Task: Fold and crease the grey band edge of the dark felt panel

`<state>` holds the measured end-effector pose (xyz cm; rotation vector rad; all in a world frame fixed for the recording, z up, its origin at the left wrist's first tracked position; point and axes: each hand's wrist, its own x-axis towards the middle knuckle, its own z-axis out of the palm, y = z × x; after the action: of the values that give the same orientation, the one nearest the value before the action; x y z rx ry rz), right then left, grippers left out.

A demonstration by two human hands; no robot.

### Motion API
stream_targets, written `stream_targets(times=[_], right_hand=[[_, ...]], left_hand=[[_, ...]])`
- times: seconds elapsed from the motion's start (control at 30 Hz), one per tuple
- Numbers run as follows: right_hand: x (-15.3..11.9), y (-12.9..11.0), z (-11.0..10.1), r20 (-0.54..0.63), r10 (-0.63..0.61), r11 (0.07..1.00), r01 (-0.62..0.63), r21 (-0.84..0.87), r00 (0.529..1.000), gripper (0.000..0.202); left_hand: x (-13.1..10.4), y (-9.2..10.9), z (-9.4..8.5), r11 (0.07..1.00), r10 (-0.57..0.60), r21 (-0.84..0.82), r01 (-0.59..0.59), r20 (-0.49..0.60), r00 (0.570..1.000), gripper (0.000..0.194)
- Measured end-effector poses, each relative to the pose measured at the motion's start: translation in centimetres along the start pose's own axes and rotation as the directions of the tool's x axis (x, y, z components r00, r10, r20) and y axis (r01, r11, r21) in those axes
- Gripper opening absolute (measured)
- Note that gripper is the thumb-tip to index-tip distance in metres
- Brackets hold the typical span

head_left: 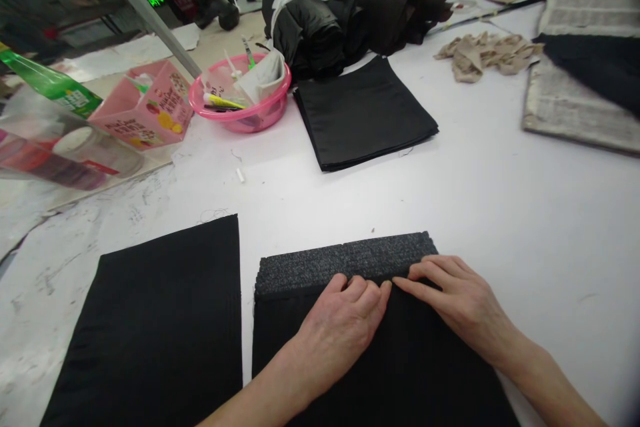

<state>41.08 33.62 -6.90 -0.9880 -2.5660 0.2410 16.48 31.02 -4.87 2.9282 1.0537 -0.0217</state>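
A black fabric piece lies before me on the white table, with a speckled dark-grey strip along its far edge. My left hand is closed, its curled fingers and thumb gripping the black fabric where it meets the strip. My right hand rests just right of it, fingers stretched and slightly apart, their tips touching the same seam line and the strip's right end. To the left, a second black fabric piece lies flat, separated by a narrow gap.
Beyond are a stack of black fabric squares, a pink basin of small tools, and black and brown rolls. A pink box and green bottle stand left. A beige crumpled cloth and grey padded board lie right.
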Motion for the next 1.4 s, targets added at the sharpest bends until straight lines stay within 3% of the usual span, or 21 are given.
stream_targets(times=[0.23, 0.5, 0.83, 1.03, 1.4], right_hand=[[-0.7, 0.7, -0.3, -0.012, 0.029, 0.999, -0.029, 0.026, 0.999, 0.03], [-1.2, 1.2, -1.1, -0.016, 0.049, 0.999, -0.048, 0.011, 0.999, 0.03], [-1.3, 1.1, -1.3, -0.003, 0.012, 1.0, -0.012, -0.019, 1.0, 0.026], [-1.4, 1.4, -1.6, 0.005, 0.014, 1.0, -0.014, -0.02, 1.0, 0.028], [-2.9, 2.1, -2.1, -0.014, 0.087, 0.996, -0.087, -0.022, 0.996, 0.029]], left_hand=[[0.8, 0.3, -0.5, 1.0, 0.009, -0.016, -0.009, -0.003, 1.0, 0.041], [1.1, 0.4, 0.4, 1.0, 0.025, -0.019, -0.025, 0.005, 1.0, 0.046], [2.2, 1.0, 0.1, 0.999, 0.01, -0.037, -0.01, 0.001, 1.0, 0.041], [2.5, 1.7, 0.3, 1.0, -0.021, -0.017, 0.021, -0.022, 1.0, 0.047], [3.0, 2.2, 0.1, 0.999, -0.034, -0.042, 0.032, -0.056, 0.998, 0.043]])
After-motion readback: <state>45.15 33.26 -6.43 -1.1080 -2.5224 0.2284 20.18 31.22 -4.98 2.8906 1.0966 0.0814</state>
